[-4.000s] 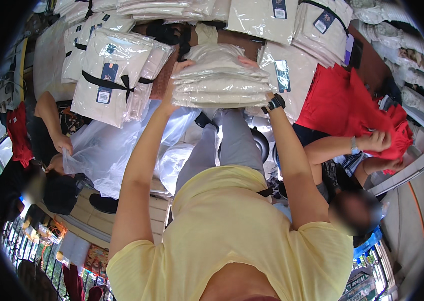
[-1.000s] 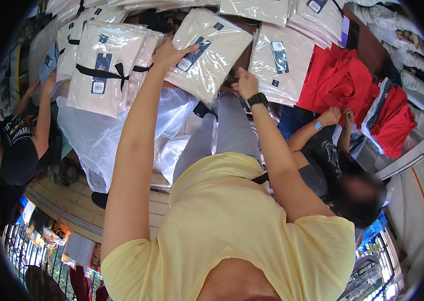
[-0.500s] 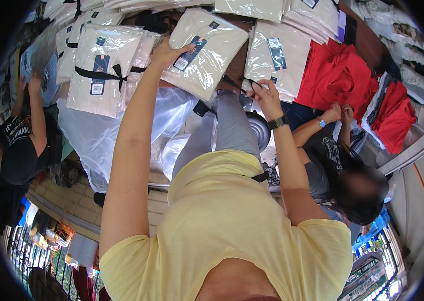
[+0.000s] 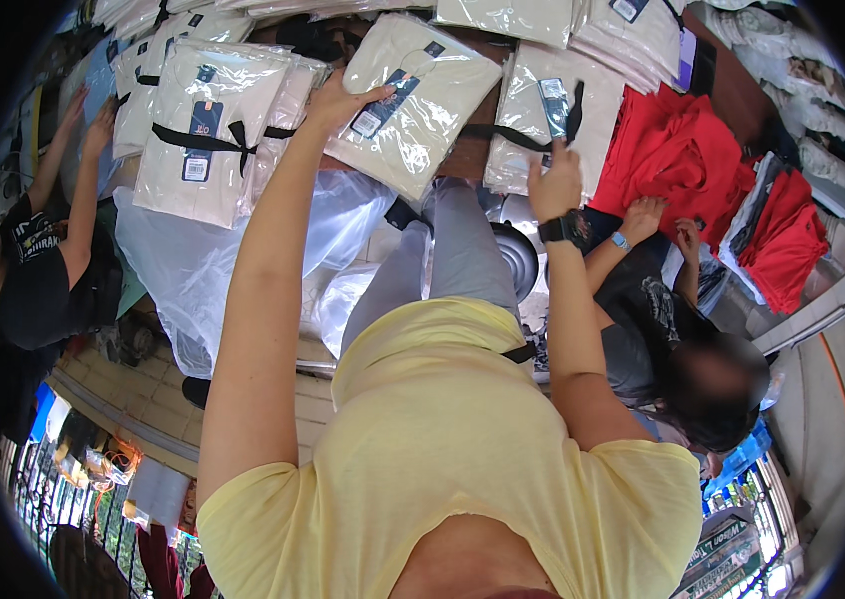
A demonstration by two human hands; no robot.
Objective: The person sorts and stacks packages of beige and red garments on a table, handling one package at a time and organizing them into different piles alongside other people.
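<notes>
a cream folded garment in a clear plastic bag point(image 4: 412, 100) is already laid on the counter point(image 4: 462, 155) under the left hand point(image 4: 337, 100), its fingers released, while the right hand point(image 4: 554, 185) pinches a black strap point(image 4: 574, 105), the tying apparently left.

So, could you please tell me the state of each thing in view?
Left hand: resting on a stack of bagged cream shirts, not gripping.
Right hand: raised beside a second cream stack.
Tied bundle: bound with black ribbon.
Red shirts: loose, unbagged.
</notes>
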